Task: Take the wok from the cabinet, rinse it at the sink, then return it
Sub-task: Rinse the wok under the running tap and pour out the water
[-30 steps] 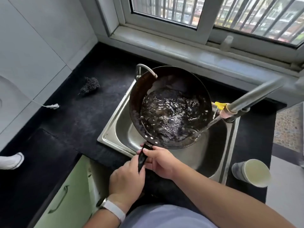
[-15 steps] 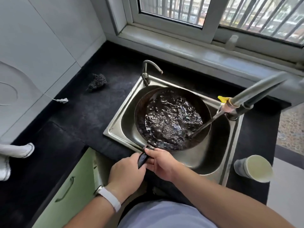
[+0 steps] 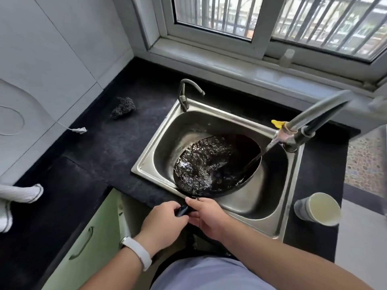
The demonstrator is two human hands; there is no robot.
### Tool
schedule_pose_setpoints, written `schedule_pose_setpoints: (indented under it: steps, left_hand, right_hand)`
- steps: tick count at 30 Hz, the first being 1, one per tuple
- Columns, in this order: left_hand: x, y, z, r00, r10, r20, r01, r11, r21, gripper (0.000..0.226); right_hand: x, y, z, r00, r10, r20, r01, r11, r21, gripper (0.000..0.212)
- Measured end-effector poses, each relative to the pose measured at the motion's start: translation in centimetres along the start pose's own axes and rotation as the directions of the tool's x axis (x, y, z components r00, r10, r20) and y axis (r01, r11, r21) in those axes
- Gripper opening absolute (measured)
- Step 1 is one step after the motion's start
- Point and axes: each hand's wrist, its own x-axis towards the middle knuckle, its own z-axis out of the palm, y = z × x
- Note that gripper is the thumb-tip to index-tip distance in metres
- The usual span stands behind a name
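Wok (image 3: 217, 164) sits tilted in the sink (image 3: 280, 208), water swirling inside. I have my left hand (image 3: 163, 222) and right hand (image 3: 209, 218) together, gripping its handle at six o'clock. I read no writing.

Shiny steel sink (image 3: 146, 164), dark wet metal wok (image 3: 240, 164), matt black speckled counter (image 3: 94, 160)

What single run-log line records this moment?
stage: rinsing | wok: tilted in sink, holding water | tap: running into wok | left hand, right hand: both on handle
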Motion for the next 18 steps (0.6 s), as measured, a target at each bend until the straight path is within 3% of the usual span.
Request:
schedule_pose_setpoints:
  steps: [6,12,18]
  left_hand:
    - [0.6,0.4,-0.4,0.993,-0.06,0.099,0.081,0.969,-0.232,0.007]
    - [1.1,1.4,-0.8,0.98,-0.047,0.195,0.115,0.928,-0.355,0.01]
    - [1.5,1.9,-1.2,0.956,-0.03,0.291,0.163,0.881,-0.444,0.021]
  right_hand:
    - [-0.6,-0.5,0.2,0.998,-0.055,-0.017,0.055,0.998,-0.043,0.012]
    - [-1.2,-0.9,-0.1,0.998,-0.063,0.031,0.061,0.997,0.051,0.007]
    - [-1.7,-1.3,-0.4,0.995,-0.1,0.019,0.1,0.995,-0.003,0.014]
